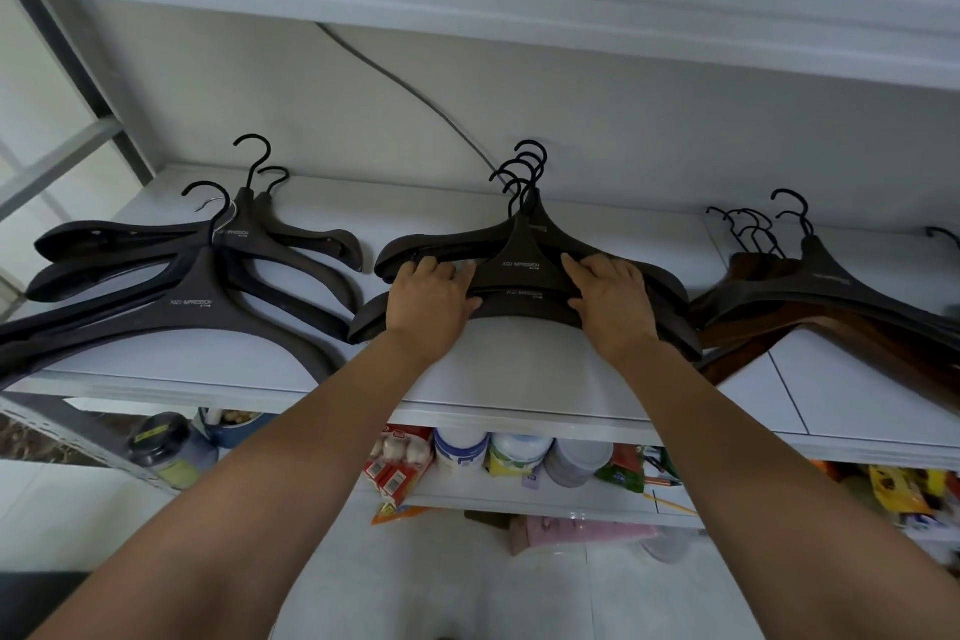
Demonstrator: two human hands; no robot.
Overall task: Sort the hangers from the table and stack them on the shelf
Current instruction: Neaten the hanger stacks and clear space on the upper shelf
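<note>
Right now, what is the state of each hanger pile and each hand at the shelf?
Middle hanger stack: lying flat, hooks to the wall, fairly aligned.
Left hanger pile: lying flat, spread loosely, not aligned.
Right hanger pile: lying flat, fanned, brown wooden ones under a dark one.
Left hand: fingers flat on the middle stack.
Right hand: fingers flat on the middle stack.

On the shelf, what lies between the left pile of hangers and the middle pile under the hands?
Nothing: the head view shows only a narrow bare strip of shelf between the left pile and the middle pile.
</note>
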